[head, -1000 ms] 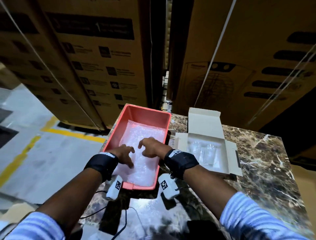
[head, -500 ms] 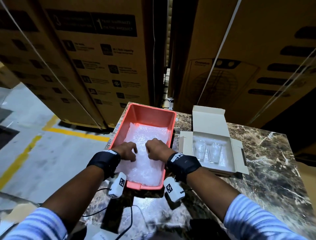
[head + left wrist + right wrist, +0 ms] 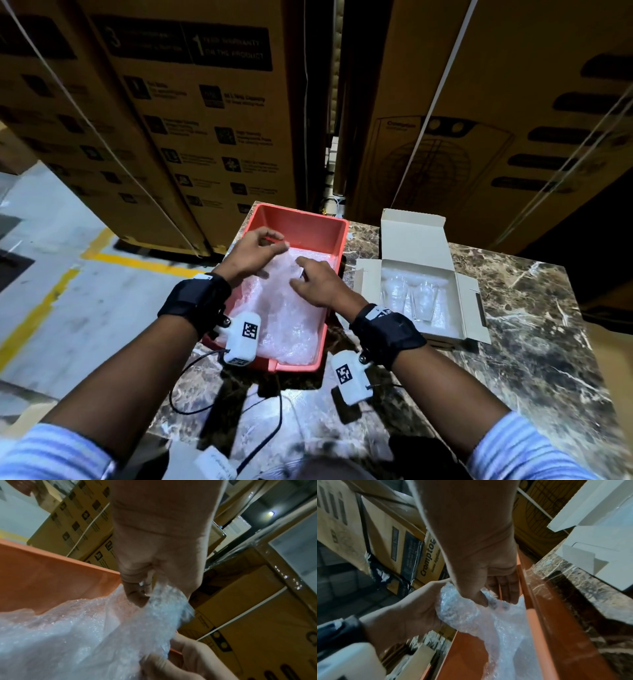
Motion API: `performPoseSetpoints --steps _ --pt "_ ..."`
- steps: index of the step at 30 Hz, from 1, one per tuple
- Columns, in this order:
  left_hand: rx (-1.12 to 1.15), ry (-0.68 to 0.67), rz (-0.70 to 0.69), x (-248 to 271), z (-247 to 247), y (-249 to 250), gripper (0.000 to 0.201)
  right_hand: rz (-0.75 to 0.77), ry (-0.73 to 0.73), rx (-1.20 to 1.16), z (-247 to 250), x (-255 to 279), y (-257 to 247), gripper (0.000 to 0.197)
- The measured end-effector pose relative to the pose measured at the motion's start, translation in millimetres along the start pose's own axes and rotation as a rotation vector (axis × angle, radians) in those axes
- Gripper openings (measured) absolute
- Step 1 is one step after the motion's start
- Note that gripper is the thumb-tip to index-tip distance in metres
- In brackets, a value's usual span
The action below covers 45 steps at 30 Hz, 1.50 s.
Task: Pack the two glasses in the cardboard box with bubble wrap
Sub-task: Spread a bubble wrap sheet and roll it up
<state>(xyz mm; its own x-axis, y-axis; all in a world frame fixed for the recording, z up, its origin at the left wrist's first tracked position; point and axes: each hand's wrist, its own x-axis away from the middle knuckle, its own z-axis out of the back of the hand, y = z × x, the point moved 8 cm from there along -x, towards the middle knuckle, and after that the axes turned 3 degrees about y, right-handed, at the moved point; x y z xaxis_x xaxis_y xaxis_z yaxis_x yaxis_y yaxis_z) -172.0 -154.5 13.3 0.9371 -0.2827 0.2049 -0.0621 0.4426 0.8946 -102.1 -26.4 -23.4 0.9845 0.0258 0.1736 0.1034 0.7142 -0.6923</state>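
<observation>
Bubble wrap lies in the red tray, one end pinched up by the left hand and right hand. The cardboard box holding both glasses sits just right, nearer the right hand.

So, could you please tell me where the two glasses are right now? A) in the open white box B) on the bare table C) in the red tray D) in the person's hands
A: both glasses lie side by side in the open box, right of the tray.
</observation>
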Motion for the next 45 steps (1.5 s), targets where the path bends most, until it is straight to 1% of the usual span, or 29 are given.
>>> performPoseSetpoints --steps 1,4,6,7,8,10,12,13,15,16,18,20,21,23,25,26,27,30,31,33,35,36,37,39,40,41,42,44,45 --pt "0.053 0.021 -0.005 1.9 2.7 4.3 0.025 0.003 0.044 -0.056 7.4 1.7 1.0 0.026" --pt "0.146 0.034 -0.023 6.7 6.4 14.4 0.045 -0.039 0.091 -0.34 23.6 8.2 12.3 0.033" --pt "0.103 -0.028 -0.064 10.6 2.3 22.9 0.064 -0.045 0.126 -0.536 35.4 14.7 16.8 0.033" --pt "0.066 -0.076 -0.085 14.0 -2.6 27.3 0.07 -0.049 0.15 -0.602 42.4 18.8 18.4 0.032" --pt "0.022 -0.124 -0.1 16.6 -8.2 29.5 0.071 -0.05 0.18 -0.657 49.7 23.1 21.9 0.03" --pt "-0.082 -0.201 -0.13 21.0 -19.2 29.1 0.063 -0.1 0.273 -0.679 66.7 31.4 32.3 0.027" --pt "-0.181 -0.201 -0.116 21.3 -23.0 24.8 0.059 -0.189 0.359 -0.684 77.7 35.2 51.3 0.029" --pt "-0.212 -0.203 -0.113 19.9 -26.0 22.6 0.053 -0.241 0.389 -0.683 82.8 38.8 60.2 0.029" --pt "-0.221 -0.246 -0.147 21.5 -37.1 26.7 0.03 -0.297 0.442 -0.699 91.3 46.8 75.2 0.028" --pt "-0.203 -0.263 -0.147 23.4 -42.4 29.7 0.024 -0.314 0.455 -0.718 97.7 56.1 76.7 0.031" --pt "-0.139 -0.27 -0.142 26.2 -54.8 37.0 0.027 -0.314 0.443 -0.788 107.4 72.9 79.7 0.044" --pt "-0.079 -0.255 -0.13 29.5 -66.2 44.0 0.025 -0.317 0.366 -0.797 112.0 88.1 83.4 0.07" --pt "-0.039 -0.244 -0.131 30.6 -70.2 47.8 0.024 -0.318 0.332 -0.777 112.3 95.9 85.9 0.08" --pt "0.003 -0.243 -0.139 32.7 -83.7 55.6 0.027 -0.287 0.271 -0.775 116.9 115.3 86.4 0.092" --pt "0.024 -0.267 -0.153 38.0 -102.0 66.2 0.026 -0.22 0.263 -0.75 123.7 135.2 89.6 0.101" --pt "0.032 -0.289 -0.163 42.2 -111.5 72.6 0.025 -0.207 0.26 -0.733 125.4 142.7 93.8 0.1" --pt "0.043 -0.313 -0.172 45.6 -123.1 78.3 0.025 -0.198 0.267 -0.73 128.8 150.9 97.1 0.094" --pt "0.057 -0.371 -0.166 59.9 -157.4 93.0 0.026 -0.199 0.345 -0.739 140.6 171.2 111.7 0.055" --pt "0.06 -0.388 -0.164 64.0 -167.4 94.9 0.026 -0.209 0.366 -0.734 143.6 177.9 115.1 0.045" --pt "0.06 -0.437 -0.116 70.8 -188.3 92.1 0.026 -0.246 0.405 -0.765 146.0 194.2 135.5 0.037" --pt "0.036 -0.51 0.009 79.0 -207.2 80.4 0.046 -0.313 0.451 -0.785 147.6 216.8 158.5 0.041" --pt "0.004 -0.554 0.064 85.4 -215.5 76.0 0.05 -0.338 0.479 -0.778 149.5 228.4 169.2 0.05" --pt "-0.034 -0.604 0.089 92.0 -225.1 72.6 0.046 -0.381 0.492 -0.762 149.6 242.8 181.1 0.061" --pt "-0.088 -0.705 0.089 107.8 -242.7 69.5 0.025 -0.478 0.489 -0.782 145.7 268.9 205.3 0.076" --pt "-0.093 -0.737 0.093 114.0 -250.2 67.5 0.016 -0.507 0.481 -0.796 142.3 280.1 220.9 0.075" --pt "-0.079 -0.758 0.104 117.8 -256.2 62.6 0.01 -0.534 0.461 -0.79 140.5 291.1 227.4 0.068" --pt "-0.056 -0.762 0.119 120.7 -261.3 57.2 0.009 -0.587 0.459 -0.773 136.5 301.9 243.1 0.062" --pt "-0.001 -0.704 0.172 118.7 -268.2 42.7 0.023 -0.691 0.43 -0.726 125.4 322.8 275.6 0.076" --pt "0.034 -0.653 0.204 117.8 -269.8 35.1 0.029 -0.731 0.416 -0.73 120.7 333.3 286.3 0.074"
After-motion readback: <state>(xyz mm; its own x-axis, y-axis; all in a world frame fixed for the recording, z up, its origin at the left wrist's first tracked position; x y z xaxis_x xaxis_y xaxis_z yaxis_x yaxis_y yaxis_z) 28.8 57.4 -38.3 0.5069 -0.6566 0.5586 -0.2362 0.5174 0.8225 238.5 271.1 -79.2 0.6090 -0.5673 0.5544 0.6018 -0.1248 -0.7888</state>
